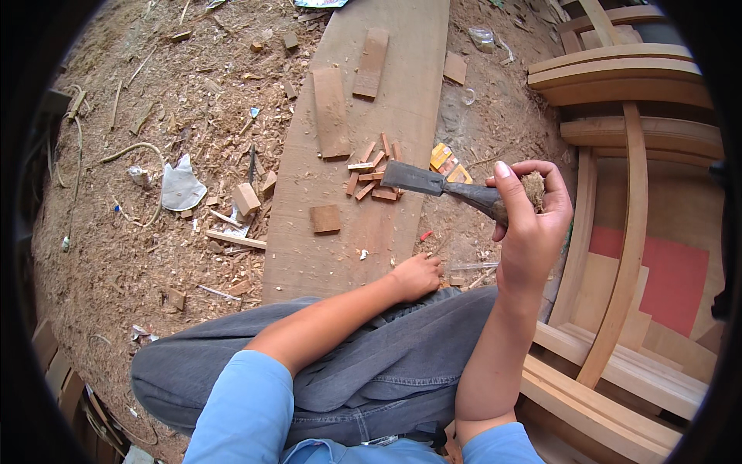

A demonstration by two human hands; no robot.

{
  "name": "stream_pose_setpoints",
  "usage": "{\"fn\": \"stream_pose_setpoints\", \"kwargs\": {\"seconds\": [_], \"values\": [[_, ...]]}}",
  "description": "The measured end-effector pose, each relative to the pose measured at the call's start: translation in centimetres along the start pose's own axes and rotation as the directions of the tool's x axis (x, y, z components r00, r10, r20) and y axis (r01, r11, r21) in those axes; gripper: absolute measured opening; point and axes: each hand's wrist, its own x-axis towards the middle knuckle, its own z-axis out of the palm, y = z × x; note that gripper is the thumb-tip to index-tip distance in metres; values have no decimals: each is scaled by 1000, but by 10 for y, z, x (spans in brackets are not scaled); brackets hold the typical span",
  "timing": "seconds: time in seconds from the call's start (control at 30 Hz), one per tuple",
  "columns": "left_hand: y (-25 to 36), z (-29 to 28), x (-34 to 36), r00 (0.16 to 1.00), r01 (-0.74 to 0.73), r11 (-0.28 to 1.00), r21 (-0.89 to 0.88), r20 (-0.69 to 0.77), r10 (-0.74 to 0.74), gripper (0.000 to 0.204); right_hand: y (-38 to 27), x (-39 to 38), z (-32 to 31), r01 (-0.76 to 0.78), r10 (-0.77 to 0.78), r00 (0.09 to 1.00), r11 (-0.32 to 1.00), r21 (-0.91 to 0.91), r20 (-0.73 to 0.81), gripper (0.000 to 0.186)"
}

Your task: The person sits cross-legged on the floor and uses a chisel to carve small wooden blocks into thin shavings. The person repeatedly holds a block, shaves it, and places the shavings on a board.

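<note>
My right hand [533, 203] is raised over the right side and wrapped round the worn wooden handle of a chisel [421, 179]. Its wide, flat, dark metal blade points left, above a small pile of reddish wood sticks [376, 172] on a long plank [301, 232]. Down by the near right edge of the plank, my left hand [418, 276] rests with its fingers curled and close together. What those fingers hold, if anything, is hidden. A small square wood block [325, 219] lies on the plank to the left of the pile.
Two flat wood pieces, one nearer [331, 112] and one farther [371, 62], lie on the plank. Wood shavings [154, 271] and offcuts cover the ground at left. A yellow packet [450, 162] lies right of the plank. Wooden frames [634, 193] stand stacked along the right.
</note>
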Motion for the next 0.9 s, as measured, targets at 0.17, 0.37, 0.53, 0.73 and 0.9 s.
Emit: {"fn": "stream_pose_setpoints", "kwargs": {"seconds": [0.17,0.37,0.53,0.73,0.9], "values": [[-8,-17,3,995,79,994,-71,-56,-83,12,-1,1,-1,-1,1,1000,1000,24,-2,19],[-44,-62,-8,901,214,885,-414,-267,-343,21,7,7,-7,-57,57,998,998,30,-24,20],[-56,-101,-34,790,436,740,-512,-175,-588,33,22,18,-10,-34,34,997,999,2,-63,23],[-41,-144,-90,679,557,660,-504,-180,-711,35,33,19,-7,26,-32,997,996,-80,-73,29],[-30,-182,-148,609,728,621,-291,-144,-780,32,32,7,7,14,-7,1000,954,-300,26,34]]}}
